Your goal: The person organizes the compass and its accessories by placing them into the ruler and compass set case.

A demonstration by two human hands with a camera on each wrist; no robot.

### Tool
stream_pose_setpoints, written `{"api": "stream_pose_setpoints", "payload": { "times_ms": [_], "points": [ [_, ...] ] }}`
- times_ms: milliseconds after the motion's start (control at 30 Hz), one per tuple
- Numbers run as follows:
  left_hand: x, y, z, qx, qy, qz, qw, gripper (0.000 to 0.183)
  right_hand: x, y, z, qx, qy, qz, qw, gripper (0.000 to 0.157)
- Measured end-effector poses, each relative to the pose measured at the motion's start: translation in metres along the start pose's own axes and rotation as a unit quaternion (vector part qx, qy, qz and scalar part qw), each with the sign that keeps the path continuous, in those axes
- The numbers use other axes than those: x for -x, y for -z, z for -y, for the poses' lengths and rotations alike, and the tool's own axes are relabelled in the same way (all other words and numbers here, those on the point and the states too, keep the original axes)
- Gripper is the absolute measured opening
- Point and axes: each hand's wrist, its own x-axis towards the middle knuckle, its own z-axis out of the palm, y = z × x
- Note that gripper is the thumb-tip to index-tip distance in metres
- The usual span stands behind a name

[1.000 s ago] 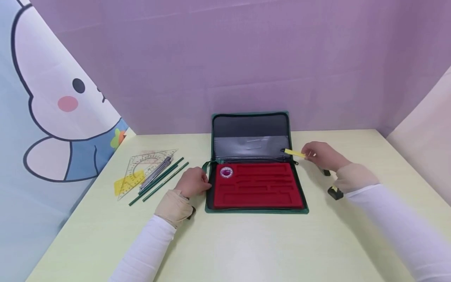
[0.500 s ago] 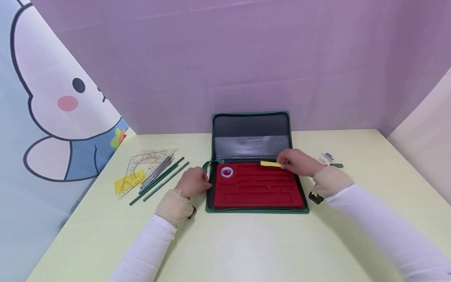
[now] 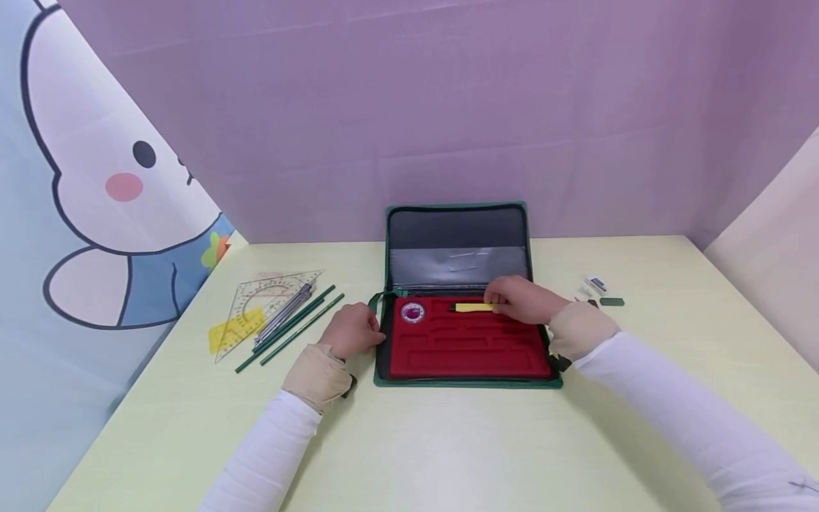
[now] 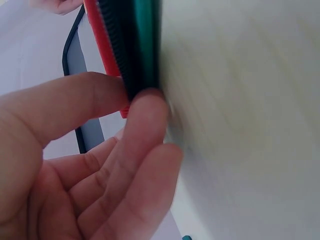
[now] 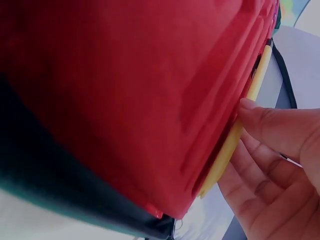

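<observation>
A green zip case (image 3: 467,384) lies unfolded on the table, its lid raised at the back. Inside is a red moulded tray (image 3: 473,359) with a round white-and-purple badge (image 3: 412,313) at upper left. My left hand (image 3: 350,331) pinches the case's left edge; in the left wrist view thumb and finger meet on the zipper border (image 4: 142,50). Over the tray's top slot, my right hand (image 3: 521,299) holds a slim yellow utility knife (image 3: 472,307) with a black end pointing left. The right wrist view shows the yellow knife body (image 5: 232,140) lying along the slot, between thumb and fingers.
Left of the case lie clear set squares (image 3: 246,295), a yellow plastic template (image 3: 237,331), dark green pencils (image 3: 301,331) and silvery metal tools (image 3: 281,316). To the right are a white eraser (image 3: 596,284) and a small dark green piece (image 3: 612,302). A purple curtain (image 3: 448,121) hangs behind.
My right hand has carried the yellow utility knife leftward from beside the case, then down to the tray's top slot. The left hand has stayed on the case's left edge.
</observation>
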Motion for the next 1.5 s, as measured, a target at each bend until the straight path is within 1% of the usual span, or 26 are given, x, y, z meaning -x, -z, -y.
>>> {"api": "stream_pose_setpoints", "payload": {
  "times_ms": [100,333,567,733,900,967,1133,1300,1500],
  "points": [
    [0.0,0.0,0.0,-0.001,0.002,0.001,1.0,0.021,-0.002,-0.001,0.001,0.003,-0.009,0.005,1.0,0.01],
    [0.0,0.0,0.001,-0.002,0.004,0.001,1.0,0.021,-0.004,-0.002,0.0,0.0,0.011,0.017,1.0,0.01],
    [0.0,0.0,0.001,-0.001,0.001,0.003,1.0,0.021,-0.004,0.003,0.001,-0.001,-0.004,0.031,1.0,0.009],
    [-0.001,-0.001,0.002,0.0,0.003,0.002,1.0,0.022,-0.007,0.004,0.0,0.005,0.003,0.024,1.0,0.009],
    [-0.001,-0.001,0.001,-0.002,0.0,0.0,1.0,0.021,-0.009,0.003,0.0,0.01,-0.01,0.015,1.0,0.011],
    [0.0,-0.001,0.001,-0.004,-0.001,-0.001,1.0,0.021,-0.009,0.002,0.0,0.015,-0.015,0.011,1.0,0.01],
    [-0.001,0.0,0.001,-0.006,-0.001,-0.003,1.0,0.02,-0.009,0.0,0.002,0.033,-0.007,-0.001,0.999,0.008],
    [-0.002,0.001,0.0,-0.004,-0.001,0.003,1.0,0.02,-0.009,-0.003,0.003,0.041,-0.014,0.001,0.999,0.011],
    [-0.001,0.0,0.001,-0.001,0.003,0.003,1.0,0.019,-0.008,-0.006,0.004,0.047,-0.012,-0.011,0.999,0.014]
  ]
}}
